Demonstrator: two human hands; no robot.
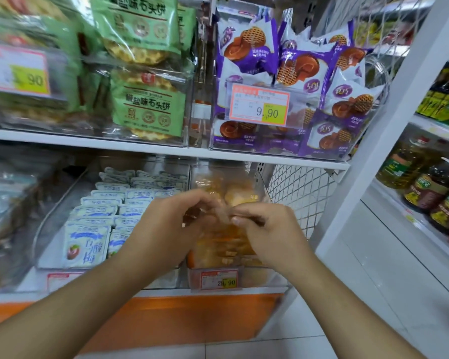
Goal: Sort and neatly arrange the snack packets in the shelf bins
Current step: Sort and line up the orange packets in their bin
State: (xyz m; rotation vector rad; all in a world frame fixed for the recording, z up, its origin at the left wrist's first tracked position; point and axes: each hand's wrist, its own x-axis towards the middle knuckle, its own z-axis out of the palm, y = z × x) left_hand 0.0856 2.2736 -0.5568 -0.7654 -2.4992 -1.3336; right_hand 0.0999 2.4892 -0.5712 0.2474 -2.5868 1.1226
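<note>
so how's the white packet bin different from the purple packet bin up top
The white packets stand in neat rows in the lower bin; the purple packets lie jumbled and tilted, heaped above the rim of the upper bin. The white packets show a plum picture; the purple packets show brown waffle biscuits. The purple bin's price tag hangs on its front. Both bins are clear plastic.

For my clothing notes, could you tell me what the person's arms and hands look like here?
Both forearms are bare, with no sleeves in view. The left hand and right hand wear no gloves, and no rings, watch or bracelets are visible. The fingernails look short.
</note>
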